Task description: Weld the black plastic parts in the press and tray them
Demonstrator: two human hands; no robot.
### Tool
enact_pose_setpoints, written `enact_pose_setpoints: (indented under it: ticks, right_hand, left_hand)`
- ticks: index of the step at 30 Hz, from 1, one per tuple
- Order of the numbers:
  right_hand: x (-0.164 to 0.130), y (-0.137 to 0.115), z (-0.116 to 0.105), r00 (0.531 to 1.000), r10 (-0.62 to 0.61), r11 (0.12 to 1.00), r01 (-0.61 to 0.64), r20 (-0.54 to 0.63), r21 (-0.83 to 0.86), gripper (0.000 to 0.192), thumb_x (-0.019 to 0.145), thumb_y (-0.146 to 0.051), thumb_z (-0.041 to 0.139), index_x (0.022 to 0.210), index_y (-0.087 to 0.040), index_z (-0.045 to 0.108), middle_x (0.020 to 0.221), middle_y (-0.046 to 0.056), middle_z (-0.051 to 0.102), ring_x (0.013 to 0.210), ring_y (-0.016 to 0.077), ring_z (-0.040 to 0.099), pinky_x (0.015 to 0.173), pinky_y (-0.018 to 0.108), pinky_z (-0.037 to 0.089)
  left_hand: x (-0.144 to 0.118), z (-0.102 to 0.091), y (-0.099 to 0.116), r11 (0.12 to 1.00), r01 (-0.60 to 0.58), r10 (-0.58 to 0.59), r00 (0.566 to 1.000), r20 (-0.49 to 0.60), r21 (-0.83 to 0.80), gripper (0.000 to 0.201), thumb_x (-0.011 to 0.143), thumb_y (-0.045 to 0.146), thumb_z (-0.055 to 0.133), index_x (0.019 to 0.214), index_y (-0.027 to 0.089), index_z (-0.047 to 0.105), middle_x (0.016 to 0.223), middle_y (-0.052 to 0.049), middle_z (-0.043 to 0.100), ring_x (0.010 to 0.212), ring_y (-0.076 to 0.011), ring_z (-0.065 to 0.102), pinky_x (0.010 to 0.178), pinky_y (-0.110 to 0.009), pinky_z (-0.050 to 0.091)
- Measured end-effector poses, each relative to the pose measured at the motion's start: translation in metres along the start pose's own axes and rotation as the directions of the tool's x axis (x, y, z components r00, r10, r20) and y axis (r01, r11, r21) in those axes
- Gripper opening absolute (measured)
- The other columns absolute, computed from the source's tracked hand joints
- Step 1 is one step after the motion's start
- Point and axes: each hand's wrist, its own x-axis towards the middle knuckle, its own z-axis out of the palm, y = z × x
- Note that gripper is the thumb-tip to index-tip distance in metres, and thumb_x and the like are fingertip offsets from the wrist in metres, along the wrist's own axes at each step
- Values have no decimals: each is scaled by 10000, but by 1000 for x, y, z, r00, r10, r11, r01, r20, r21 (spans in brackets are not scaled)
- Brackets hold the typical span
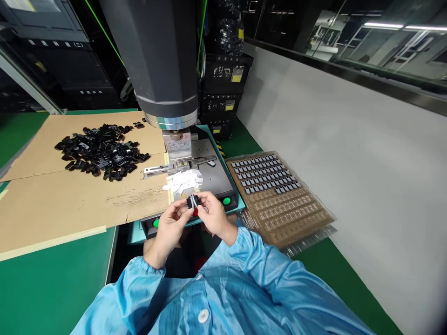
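Now | small black clip (192, 201) upright (long axis vertical) | left hand (171, 225) and right hand (213, 215) fingers pinched shut on it

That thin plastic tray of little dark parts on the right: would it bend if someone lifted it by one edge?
Probably. The blister tray looks thin and see-through, so likely floppy and light. Only its far rows hold dark parts, so it might sag unevenly and spill them.

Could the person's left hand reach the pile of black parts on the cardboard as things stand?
Probably yes: the pile of black parts lies on open cardboard with nothing between, but the left hand is busy holding a small black part.
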Motion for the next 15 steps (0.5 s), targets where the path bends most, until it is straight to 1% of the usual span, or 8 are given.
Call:
enact_pose_setpoints:
  ticks: [4,9,12,14,15]
  right_hand:
    - [-3,-3,-1,1000,-11,1000,11,-1,22,395,937,-180,637,1327,-240,639,1170,75,765,1062,226,762,995,415,638]
    - [-3,-9,1,1000,4,999,-4,-10,39,341,965,-260,687,1304,-245,650,1180,73,767,1071,220,761,993,400,634]
    - [-2,-10,3,1000,17,996,-16,-17,82,339,968,-308,721,1291,-243,646,1192,81,768,1084,227,760,991,402,634]
    - [-2,-10,3,1000,21,988,-19,-14,152,378,1004,-366,704,1354,-252,615,1248,94,760,1133,236,756,1016,414,629]
    - [-2,-11,2,1000,25,982,-23,-9,187,402,1030,-395,679,1400,-260,592,1272,98,756,1163,239,752,1038,424,622]
  left_hand:
    - [-1,0,1,1000,-3,4,1000,18,-4,513,747,384,988,1182,232,762,1078,-62,787,933,-177,732,905,-322,615]
    - [-3,2,5,1000,7,-7,1000,18,17,506,770,445,969,1172,220,760,1149,-87,784,1007,-220,743,950,-376,628]
    - [-3,1,6,1000,11,-11,1000,-4,27,499,755,457,978,1130,214,754,1067,-67,779,908,-195,738,888,-351,638]
    - [-1,-1,7,999,29,-29,1000,-1,-15,473,756,448,980,1090,221,734,990,-41,761,828,-170,726,820,-318,640]
    - [0,-2,7,997,53,-52,999,16,-58,455,772,448,970,1081,226,721,985,-37,755,814,-166,726,790,-305,638]
